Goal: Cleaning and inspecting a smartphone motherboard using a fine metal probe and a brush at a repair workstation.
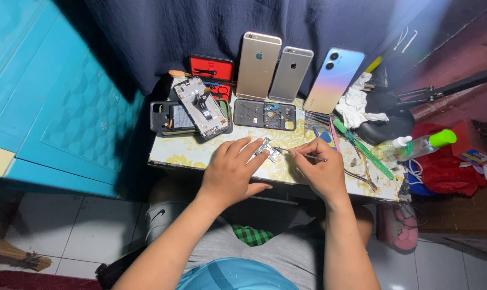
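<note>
On the small table (pixel 200 156) in front of you, both hands meet over a little circuit board (pixel 268 149).

Along the far edge three phones (pixel 293 74) lean on a dark cloth (pixel 163 37), with an opened phone (pixel 203 107) lying flat nearby. Your left hand (pixel 230 172) rests its fingertips on the board, pinning it down; your right hand (pixel 317 167) is pinched shut on thin tweezers (pixel 302 155) whose tip reaches the board.

The broom (pixel 15 256) is cut off (left edge); small circuit board (pixel 268 149) detail unreadable.
</note>
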